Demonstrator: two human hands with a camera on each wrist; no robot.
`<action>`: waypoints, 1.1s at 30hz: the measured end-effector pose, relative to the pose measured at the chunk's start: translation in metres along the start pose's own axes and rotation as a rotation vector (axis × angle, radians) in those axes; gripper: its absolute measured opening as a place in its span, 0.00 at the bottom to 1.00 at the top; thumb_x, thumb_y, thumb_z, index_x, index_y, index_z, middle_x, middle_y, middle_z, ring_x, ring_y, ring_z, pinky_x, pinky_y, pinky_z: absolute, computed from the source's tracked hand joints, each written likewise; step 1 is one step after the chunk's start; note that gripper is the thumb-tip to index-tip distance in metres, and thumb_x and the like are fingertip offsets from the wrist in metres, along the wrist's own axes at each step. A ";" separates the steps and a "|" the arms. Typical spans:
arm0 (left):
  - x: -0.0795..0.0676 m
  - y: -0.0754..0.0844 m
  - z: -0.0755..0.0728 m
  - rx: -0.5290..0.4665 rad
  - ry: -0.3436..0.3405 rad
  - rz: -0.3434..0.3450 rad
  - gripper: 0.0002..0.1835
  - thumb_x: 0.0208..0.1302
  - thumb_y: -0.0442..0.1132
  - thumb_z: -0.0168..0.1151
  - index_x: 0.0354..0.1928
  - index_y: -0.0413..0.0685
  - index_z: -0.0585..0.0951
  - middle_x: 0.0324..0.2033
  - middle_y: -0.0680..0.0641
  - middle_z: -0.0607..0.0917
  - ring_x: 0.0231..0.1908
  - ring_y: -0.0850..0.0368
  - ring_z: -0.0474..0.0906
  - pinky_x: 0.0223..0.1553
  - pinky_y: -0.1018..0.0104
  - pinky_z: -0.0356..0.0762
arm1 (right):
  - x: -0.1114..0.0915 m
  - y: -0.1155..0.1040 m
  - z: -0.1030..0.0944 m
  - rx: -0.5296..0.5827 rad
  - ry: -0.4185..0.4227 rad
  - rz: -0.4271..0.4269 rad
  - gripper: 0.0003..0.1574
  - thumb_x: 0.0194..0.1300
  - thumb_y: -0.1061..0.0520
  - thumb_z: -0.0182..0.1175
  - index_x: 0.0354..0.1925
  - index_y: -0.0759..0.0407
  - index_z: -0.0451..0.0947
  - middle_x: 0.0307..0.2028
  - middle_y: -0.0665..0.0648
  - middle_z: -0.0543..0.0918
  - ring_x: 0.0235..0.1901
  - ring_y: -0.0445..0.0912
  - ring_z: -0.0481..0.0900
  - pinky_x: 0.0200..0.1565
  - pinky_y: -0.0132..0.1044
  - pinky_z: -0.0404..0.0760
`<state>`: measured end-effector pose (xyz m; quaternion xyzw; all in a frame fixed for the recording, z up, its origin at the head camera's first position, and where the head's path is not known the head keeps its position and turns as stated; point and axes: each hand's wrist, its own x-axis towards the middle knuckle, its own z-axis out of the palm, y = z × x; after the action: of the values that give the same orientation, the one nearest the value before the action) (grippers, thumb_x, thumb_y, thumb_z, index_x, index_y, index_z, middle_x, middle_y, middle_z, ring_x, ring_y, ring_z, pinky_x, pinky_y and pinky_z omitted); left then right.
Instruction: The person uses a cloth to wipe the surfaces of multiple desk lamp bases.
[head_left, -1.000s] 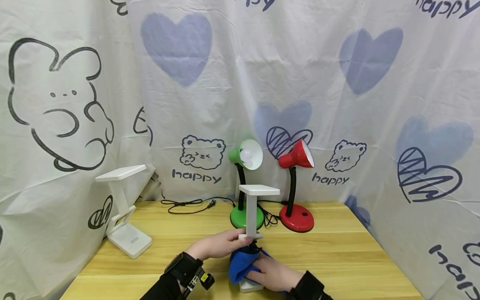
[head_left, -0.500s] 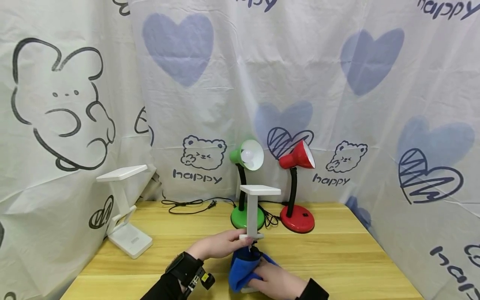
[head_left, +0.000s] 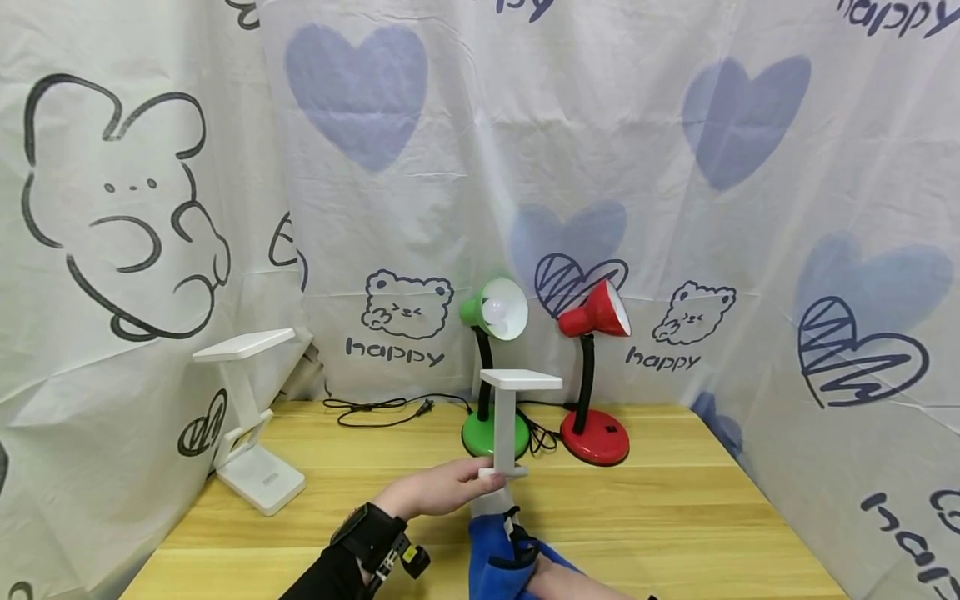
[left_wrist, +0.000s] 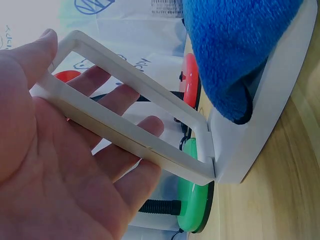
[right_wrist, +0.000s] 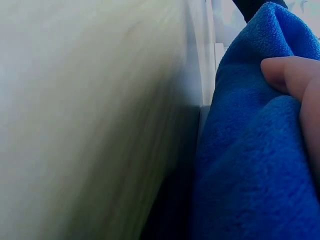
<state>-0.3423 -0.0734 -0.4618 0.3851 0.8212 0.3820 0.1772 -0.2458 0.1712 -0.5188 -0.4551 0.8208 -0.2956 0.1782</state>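
A white desk lamp point(head_left: 505, 429) with a flat head stands at the front middle of the table. My left hand point(head_left: 442, 490) holds its hinged stand; in the left wrist view the thumb lies on one end of the open white frame point(left_wrist: 127, 134) and the fingers pass behind it. A blue cloth point(head_left: 490, 554) with dark edging lies over the lamp's white base point(left_wrist: 231, 157). My right hand point(head_left: 568, 581), partly cut off by the bottom edge, grips this cloth, its fingers point(right_wrist: 292, 72) pressed into the folds. Much of the base is hidden.
Behind the held lamp stand a green lamp point(head_left: 480, 435) and a red lamp point(head_left: 596, 437), with black cords point(head_left: 375, 408) near them. Another white desk lamp point(head_left: 258, 479) stands at the left of the wooden table point(head_left: 675, 517). A printed curtain point(head_left: 465, 167) surrounds the table.
My right hand has moved down toward the front with the blue cloth, uncovering white lamp surface below my left hand. My left hand has stayed on the stand.
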 end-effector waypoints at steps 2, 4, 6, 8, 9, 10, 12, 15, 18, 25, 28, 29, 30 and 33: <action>0.000 -0.001 0.000 0.001 -0.003 0.003 0.22 0.75 0.63 0.41 0.66 0.76 0.68 0.65 0.58 0.74 0.65 0.58 0.70 0.63 0.51 0.70 | 0.000 0.002 -0.001 0.038 0.003 -0.022 0.22 0.75 0.48 0.51 0.64 0.44 0.71 0.62 0.48 0.71 0.57 0.32 0.68 0.54 0.29 0.72; 0.000 -0.001 -0.001 -0.001 -0.006 0.010 0.22 0.75 0.62 0.41 0.66 0.76 0.68 0.64 0.59 0.74 0.64 0.59 0.70 0.63 0.51 0.70 | 0.000 0.004 -0.004 0.072 0.016 0.004 0.18 0.77 0.46 0.48 0.61 0.38 0.73 0.60 0.44 0.71 0.56 0.32 0.67 0.54 0.29 0.71; 0.001 -0.001 -0.001 -0.007 -0.010 0.018 0.22 0.75 0.62 0.41 0.66 0.76 0.68 0.64 0.59 0.74 0.64 0.60 0.70 0.63 0.53 0.70 | 0.002 0.005 -0.008 0.102 0.024 0.052 0.16 0.77 0.45 0.46 0.57 0.37 0.74 0.56 0.42 0.71 0.54 0.32 0.67 0.52 0.29 0.70; 0.001 -0.001 -0.002 -0.019 -0.016 0.029 0.21 0.75 0.61 0.40 0.66 0.76 0.68 0.64 0.59 0.74 0.64 0.60 0.70 0.62 0.54 0.70 | 0.007 0.008 -0.011 0.091 0.046 0.086 0.16 0.78 0.43 0.44 0.54 0.37 0.76 0.54 0.41 0.72 0.53 0.33 0.68 0.52 0.30 0.71; 0.001 -0.002 -0.002 -0.023 -0.019 0.034 0.21 0.75 0.61 0.40 0.66 0.76 0.68 0.64 0.59 0.74 0.64 0.61 0.70 0.62 0.55 0.70 | 0.010 0.009 -0.012 0.075 0.061 0.090 0.16 0.78 0.42 0.44 0.52 0.38 0.77 0.52 0.41 0.74 0.52 0.33 0.68 0.51 0.30 0.71; 0.000 -0.002 -0.002 -0.029 -0.023 0.039 0.21 0.76 0.61 0.40 0.67 0.76 0.68 0.64 0.59 0.74 0.64 0.60 0.70 0.62 0.55 0.70 | 0.014 0.011 -0.014 0.046 0.073 0.085 0.16 0.78 0.42 0.44 0.51 0.38 0.78 0.51 0.40 0.75 0.52 0.33 0.68 0.52 0.31 0.71; 0.000 -0.002 -0.002 -0.045 -0.030 0.044 0.21 0.76 0.60 0.41 0.67 0.76 0.67 0.64 0.57 0.75 0.64 0.59 0.70 0.62 0.55 0.70 | 0.021 0.015 -0.017 -0.028 0.104 0.064 0.17 0.78 0.41 0.43 0.48 0.38 0.78 0.48 0.40 0.76 0.51 0.33 0.69 0.52 0.32 0.71; -0.001 -0.001 -0.001 -0.046 -0.028 0.040 0.21 0.76 0.60 0.41 0.67 0.77 0.68 0.65 0.56 0.74 0.65 0.58 0.70 0.62 0.53 0.71 | 0.030 0.021 -0.021 -0.088 0.136 0.048 0.17 0.78 0.40 0.42 0.51 0.37 0.77 0.52 0.41 0.76 0.54 0.34 0.70 0.55 0.33 0.72; -0.001 -0.001 -0.001 -0.040 -0.018 0.024 0.21 0.75 0.61 0.42 0.66 0.78 0.68 0.65 0.57 0.73 0.65 0.57 0.69 0.63 0.51 0.70 | 0.036 0.027 -0.026 -0.112 0.162 0.049 0.20 0.78 0.40 0.41 0.59 0.39 0.73 0.61 0.44 0.73 0.59 0.35 0.68 0.60 0.36 0.71; -0.002 0.000 -0.002 -0.011 -0.011 0.005 0.21 0.74 0.63 0.41 0.66 0.80 0.67 0.65 0.59 0.73 0.66 0.57 0.68 0.64 0.52 0.69 | 0.042 0.030 -0.031 -0.084 0.179 0.072 0.19 0.78 0.40 0.43 0.55 0.41 0.76 0.59 0.45 0.75 0.54 0.34 0.71 0.58 0.35 0.71; -0.002 -0.001 -0.002 -0.016 -0.010 0.005 0.21 0.74 0.63 0.41 0.66 0.80 0.67 0.65 0.59 0.73 0.66 0.57 0.69 0.64 0.51 0.69 | 0.039 0.025 -0.030 -0.087 0.180 0.120 0.18 0.76 0.39 0.45 0.45 0.42 0.79 0.52 0.44 0.77 0.47 0.32 0.72 0.50 0.31 0.73; -0.002 0.000 -0.002 -0.021 -0.011 0.007 0.21 0.74 0.63 0.41 0.66 0.80 0.67 0.66 0.58 0.73 0.66 0.57 0.69 0.64 0.51 0.69 | 0.037 0.023 -0.029 -0.091 0.176 0.134 0.18 0.76 0.39 0.45 0.41 0.42 0.79 0.48 0.43 0.77 0.45 0.32 0.72 0.47 0.30 0.73; -0.002 0.000 -0.002 -0.028 -0.012 0.009 0.21 0.74 0.63 0.41 0.66 0.79 0.67 0.66 0.58 0.73 0.66 0.57 0.69 0.64 0.51 0.69 | 0.036 0.021 -0.028 -0.085 0.170 0.143 0.19 0.76 0.39 0.46 0.37 0.43 0.79 0.44 0.42 0.77 0.42 0.32 0.73 0.44 0.29 0.72; -0.002 -0.001 -0.001 -0.036 -0.014 0.019 0.21 0.75 0.61 0.41 0.66 0.78 0.68 0.65 0.57 0.73 0.65 0.57 0.69 0.63 0.50 0.69 | 0.029 0.016 -0.023 -0.058 0.137 0.134 0.20 0.76 0.40 0.46 0.32 0.43 0.78 0.36 0.39 0.76 0.42 0.33 0.73 0.44 0.30 0.72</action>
<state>-0.3423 -0.0759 -0.4613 0.3921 0.8092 0.3959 0.1862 -0.2843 0.1608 -0.5126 -0.3827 0.8680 -0.2895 0.1281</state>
